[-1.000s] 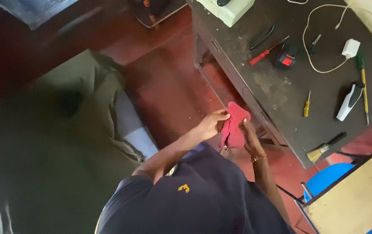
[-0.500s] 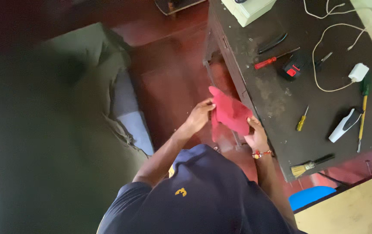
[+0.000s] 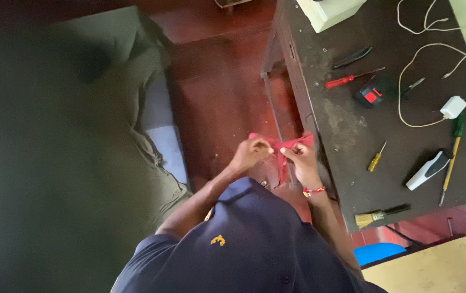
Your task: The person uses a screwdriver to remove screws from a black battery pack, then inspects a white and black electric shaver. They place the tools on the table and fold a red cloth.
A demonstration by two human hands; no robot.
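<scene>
Both hands pinch one red cloth (image 3: 283, 154) by its top edge. The left hand (image 3: 252, 154) has its fingers curled shut on the cloth's left corner; the right hand (image 3: 299, 160) has thumb and fingers closed on the right part of that edge. The cloth's long axis runs straight across from one set of fingertips to the other, pulled nearly taut, and a loose fold hangs down between them, closer to the right hand. Neither hand is nearer: each already has its grip.

Just right of the right hand stands a dark table (image 3: 352, 135), with a small yellow screwdriver (image 3: 376, 157) near and a brush (image 3: 382, 213) below the wrist. Further off lies a red screwdriver (image 3: 352, 78).
</scene>
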